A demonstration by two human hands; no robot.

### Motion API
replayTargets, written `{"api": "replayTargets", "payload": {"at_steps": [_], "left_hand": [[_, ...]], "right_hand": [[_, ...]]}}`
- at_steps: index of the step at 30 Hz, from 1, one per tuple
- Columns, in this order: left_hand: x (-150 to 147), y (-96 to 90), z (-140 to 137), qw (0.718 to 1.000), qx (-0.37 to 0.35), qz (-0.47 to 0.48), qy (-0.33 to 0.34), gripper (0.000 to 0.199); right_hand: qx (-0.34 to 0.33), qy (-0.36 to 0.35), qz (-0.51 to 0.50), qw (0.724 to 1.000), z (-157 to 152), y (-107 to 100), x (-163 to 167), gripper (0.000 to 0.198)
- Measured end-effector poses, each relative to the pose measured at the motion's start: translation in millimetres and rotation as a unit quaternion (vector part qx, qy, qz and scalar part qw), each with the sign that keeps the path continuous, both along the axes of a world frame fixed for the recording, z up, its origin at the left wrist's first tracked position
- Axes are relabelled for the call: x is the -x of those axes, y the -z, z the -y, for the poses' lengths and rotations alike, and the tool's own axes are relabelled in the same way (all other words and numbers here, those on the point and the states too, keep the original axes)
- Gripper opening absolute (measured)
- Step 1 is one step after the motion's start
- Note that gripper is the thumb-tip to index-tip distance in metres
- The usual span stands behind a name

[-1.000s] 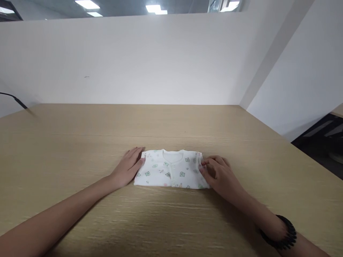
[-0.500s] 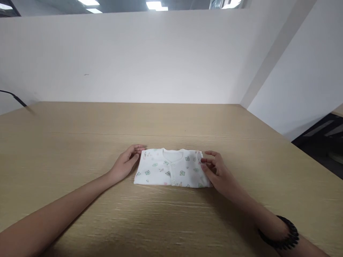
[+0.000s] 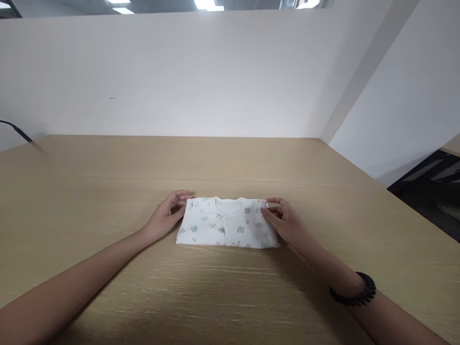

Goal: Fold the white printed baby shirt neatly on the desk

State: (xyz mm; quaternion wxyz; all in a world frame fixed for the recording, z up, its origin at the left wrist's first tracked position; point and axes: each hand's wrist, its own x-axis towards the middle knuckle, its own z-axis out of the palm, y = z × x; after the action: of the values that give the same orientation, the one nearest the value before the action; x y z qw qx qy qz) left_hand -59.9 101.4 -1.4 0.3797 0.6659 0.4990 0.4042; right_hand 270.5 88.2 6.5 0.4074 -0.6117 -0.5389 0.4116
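A white baby shirt (image 3: pixel 210 225) with small green bear and leaf prints lies folded into a flat rectangle, its round neckline at the far side and a buttoned front down the middle. At its left edge rests my left hand (image 3: pixel 168 214), fingers apart and curved around the far left corner, with the thumb along the side. My right hand (image 3: pixel 285 221) has its thumb and a finger closed at the far right corner of the shirt. The index finger extends just past that corner. Fingertips on both sides are partly hidden.
The shirt lies on a wide wood-grain table (image 3: pixel 143 158) with a seam across it. A white partition (image 3: pixel 208 72) rises behind, and another white panel (image 3: pixel 391 105) stands on the right. A black cable (image 3: pixel 22 133) hangs over the far left edge. A black bracelet (image 3: pixel 359 292) circles my right wrist.
My right hand has shifted left, and its thumb and finger have closed in on the far right corner of the shirt. My left hand stays at the left edge. The view has tilted slightly.
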Motion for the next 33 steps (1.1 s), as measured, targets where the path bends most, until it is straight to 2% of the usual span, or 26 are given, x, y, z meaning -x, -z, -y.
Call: {"api": "replayTargets", "payload": {"at_steps": [4, 9, 15, 21, 24, 30, 33], "left_hand": [[-1, -1.9, 1, 1.000, -0.005, 0.000, -0.005, 0.041], [2, 1.7, 0, 0.999, -0.030, -0.022, 0.016, 0.045], [1, -0.4, 5, 0.994, -0.028, -0.098, 0.030, 0.049], [-1, -4.9, 7, 0.986, -0.045, -0.157, 0.043, 0.047], [0, -5.9, 7, 0.980, -0.067, -0.179, 0.057, 0.046], [0, -5.1, 7, 0.985, -0.059, -0.106, 0.125, 0.040], [0, -5.3, 5, 0.982, -0.072, -0.111, 0.138, 0.036]], "right_hand": [[-0.042, -0.024, 0.013, 0.999, 0, 0, -2, 0.038], [-0.072, -0.017, 0.015, 0.997, -3, -3, -11, 0.031], [-0.066, -0.039, 0.076, 0.994, -7, -2, -23, 0.027], [-0.074, 0.002, 0.177, 0.981, -4, -3, -18, 0.021], [-0.086, -0.002, 0.207, 0.975, -1, -4, -18, 0.014], [-0.084, 0.000, 0.192, 0.978, -6, 0, -17, 0.018], [-0.105, -0.005, 0.173, 0.979, -8, 2, -16, 0.016]]}}
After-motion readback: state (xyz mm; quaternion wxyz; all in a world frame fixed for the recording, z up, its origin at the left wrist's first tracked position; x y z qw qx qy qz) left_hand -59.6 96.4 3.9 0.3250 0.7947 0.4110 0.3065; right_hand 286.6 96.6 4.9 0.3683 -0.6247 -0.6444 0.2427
